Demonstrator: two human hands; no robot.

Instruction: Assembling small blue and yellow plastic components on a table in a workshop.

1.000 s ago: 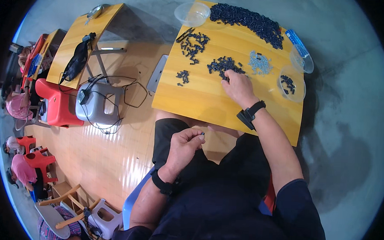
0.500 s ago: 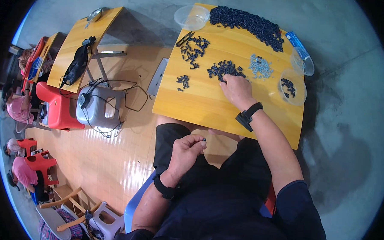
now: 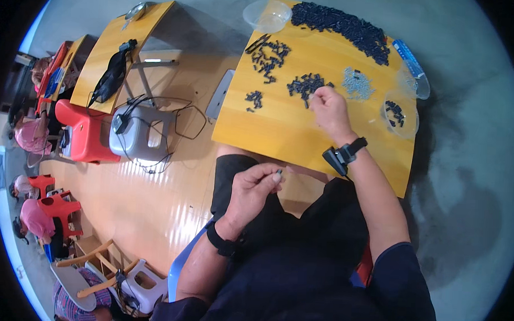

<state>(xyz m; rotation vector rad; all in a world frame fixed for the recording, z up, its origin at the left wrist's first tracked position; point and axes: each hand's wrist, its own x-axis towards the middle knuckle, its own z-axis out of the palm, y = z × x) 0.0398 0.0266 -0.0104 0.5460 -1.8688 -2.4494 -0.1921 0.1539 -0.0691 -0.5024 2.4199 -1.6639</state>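
My left hand (image 3: 248,193) is held above my lap, in front of the table edge. Its thumb and forefinger pinch a small dark piece (image 3: 279,172), too small to make out fully. Over the table, my right hand (image 3: 331,113) has its fingers closed just at the near right side of the middle pile of short black pieces (image 3: 304,85). Whatever those fingertips may hold is hidden. To the right of that pile lies a heap of tiny pale grey-blue parts (image 3: 358,84).
Black pieces form a big heap (image 3: 343,29) at the far edge and smaller groups (image 3: 270,60) at left, beside dark tweezers (image 3: 256,44). Clear bowls (image 3: 406,130) stand along the right edge and far left corner (image 3: 267,16). A stool with cables (image 3: 140,131) stands left.
My right hand has drawn back slightly from the middle pile, toward me and to the right. My left hand still pinches its small piece and has risen a little. The view has shifted slightly.
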